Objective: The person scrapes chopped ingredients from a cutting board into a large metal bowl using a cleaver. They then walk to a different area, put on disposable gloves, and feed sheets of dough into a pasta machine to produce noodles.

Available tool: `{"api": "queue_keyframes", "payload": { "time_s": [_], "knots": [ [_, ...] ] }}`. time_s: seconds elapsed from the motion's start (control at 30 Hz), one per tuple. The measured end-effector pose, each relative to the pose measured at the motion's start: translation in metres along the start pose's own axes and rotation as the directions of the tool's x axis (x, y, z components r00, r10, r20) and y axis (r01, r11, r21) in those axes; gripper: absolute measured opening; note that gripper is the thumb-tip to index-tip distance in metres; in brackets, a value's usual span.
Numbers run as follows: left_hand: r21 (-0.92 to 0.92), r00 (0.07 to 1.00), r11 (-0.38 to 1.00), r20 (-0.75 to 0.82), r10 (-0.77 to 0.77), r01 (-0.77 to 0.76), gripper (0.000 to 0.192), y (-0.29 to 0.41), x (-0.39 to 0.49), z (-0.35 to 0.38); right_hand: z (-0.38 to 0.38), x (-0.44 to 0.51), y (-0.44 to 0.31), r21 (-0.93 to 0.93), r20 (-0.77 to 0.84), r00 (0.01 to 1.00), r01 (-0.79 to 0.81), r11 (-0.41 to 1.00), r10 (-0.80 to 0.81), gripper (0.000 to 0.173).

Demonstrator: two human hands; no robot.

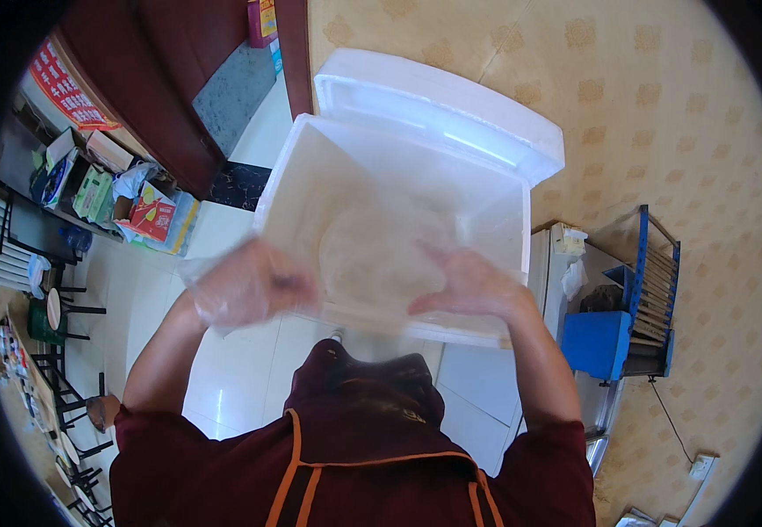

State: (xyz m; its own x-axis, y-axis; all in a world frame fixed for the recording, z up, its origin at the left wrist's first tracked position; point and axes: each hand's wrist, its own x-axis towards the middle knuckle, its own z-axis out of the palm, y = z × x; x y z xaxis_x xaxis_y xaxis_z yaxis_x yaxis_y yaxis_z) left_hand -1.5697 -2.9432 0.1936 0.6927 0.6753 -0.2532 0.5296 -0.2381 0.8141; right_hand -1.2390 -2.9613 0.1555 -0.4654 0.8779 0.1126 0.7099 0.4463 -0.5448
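Note:
A large white polystyrene foam box (522, 217) stands before me, its top uncovered and its inside blurred. A round, pale shape (381, 244) shows faintly on its floor; I cannot tell what it is. Over the box's near left edge is my left hand (252, 280), wrapped in thin clear plastic, probably a disposable glove. Its fingers look curled, but motion blur hides whether they hold anything. My right hand (470, 280) is over the near right part of the box, thumb and fingers apart, with nothing seen in it. The foam lid (440, 112) leans upright behind the box against the wall.
To the right is a blue metal machine with a slatted rack (595, 342) on a counter. A doorway with a dark red frame (176, 99) lies at the back left. Cartons (150, 214) fill a shelf at left, with stools (55, 309) and tables nearer me.

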Motion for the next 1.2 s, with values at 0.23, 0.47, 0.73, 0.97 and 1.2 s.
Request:
{"api": "queue_keyframes", "payload": {
  "time_s": [0.23, 0.47, 0.73, 0.97, 1.2],
  "knots": [
    [0.7, 0.996, 0.711, -0.005, 0.094, -0.064, 0.031, -0.034, 0.143, 0.079, -0.022, -0.001, -0.006, -0.023, 0.058, 0.969, -0.238, 0.971, 0.239, 0.02],
    [0.194, 0.578, 0.98, -0.805, 0.131, 0.047, 0.012, -0.069, 0.05, 0.005, 0.048, 0.028, 0.02, 0.312, 0.181, 0.976, 0.061, 0.948, -0.122, 0.027],
    [-0.719, 0.317, 0.694, -0.669, -0.672, -0.045, 0.016, -0.081, -0.066, -0.011, -0.001, 0.021, -0.001, -0.475, 0.532, 0.639, -0.318, 0.82, 0.556, 0.03],
    [-0.773, 0.693, 0.089, -0.608, -0.389, -0.628, 0.019, -0.065, -0.058, -0.009, 0.105, 0.117, -0.025, 0.571, 0.634, 0.77, -0.403, 0.715, -0.072, 0.026],
    [-0.851, 0.792, 0.315, -0.513, -0.332, -0.419, 0.016, -0.079, -0.082, -0.022, 0.016, 0.027, 0.056, -0.868, 0.343, 0.666, -0.045, 0.495, 0.662, 0.04]
  ]
}}
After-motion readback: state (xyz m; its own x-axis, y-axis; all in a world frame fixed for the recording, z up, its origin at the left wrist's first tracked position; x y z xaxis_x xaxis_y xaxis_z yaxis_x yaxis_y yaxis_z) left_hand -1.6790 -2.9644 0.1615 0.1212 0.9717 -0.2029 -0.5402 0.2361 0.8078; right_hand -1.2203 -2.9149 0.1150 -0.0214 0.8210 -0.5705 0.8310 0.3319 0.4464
